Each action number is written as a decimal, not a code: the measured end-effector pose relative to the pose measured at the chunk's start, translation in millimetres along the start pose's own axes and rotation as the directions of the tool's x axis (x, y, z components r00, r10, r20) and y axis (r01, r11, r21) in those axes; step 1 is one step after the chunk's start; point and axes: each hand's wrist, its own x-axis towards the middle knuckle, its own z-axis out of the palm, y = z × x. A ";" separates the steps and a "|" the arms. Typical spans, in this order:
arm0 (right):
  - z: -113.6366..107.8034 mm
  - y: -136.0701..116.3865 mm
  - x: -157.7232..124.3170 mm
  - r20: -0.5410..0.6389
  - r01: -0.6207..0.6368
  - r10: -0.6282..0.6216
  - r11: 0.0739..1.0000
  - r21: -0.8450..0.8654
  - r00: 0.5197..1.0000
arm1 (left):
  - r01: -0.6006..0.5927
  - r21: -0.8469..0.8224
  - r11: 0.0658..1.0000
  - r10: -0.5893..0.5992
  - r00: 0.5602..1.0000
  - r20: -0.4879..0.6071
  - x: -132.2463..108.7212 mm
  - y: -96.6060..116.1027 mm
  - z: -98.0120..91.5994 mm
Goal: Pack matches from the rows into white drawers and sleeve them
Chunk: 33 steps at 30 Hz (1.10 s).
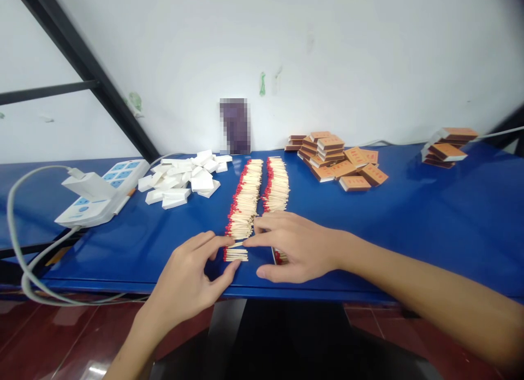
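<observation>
Two rows of red-tipped matches lie on the blue table (409, 221): a left row (245, 197) and a right row (276, 184). At the near end of the left row sits a small separate bundle of matches (236, 254). My left hand (192, 279) frames that bundle, index finger on its far side and thumb on its near side. My right hand (292, 246) lies over the near end of the right row, its index fingertip meeting the left index finger at the bundle's top. Both hands have their fingers pinched around the bundle.
A pile of white inner trays (184, 178) lies at the back left, beside a white power strip (102, 191) with a grey cable (20, 249). Orange matchbox sleeves (339, 161) are heaped at the back right, with a smaller stack (448, 146) farther right. The table's front edge is close to my wrists.
</observation>
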 end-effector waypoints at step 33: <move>-0.8 0.2 0.2 0.016 -0.055 0.054 0.998 0.015 0.998 | 0.030 0.017 0.999 -0.030 0.999 0.008 1.6 3.3 -2.1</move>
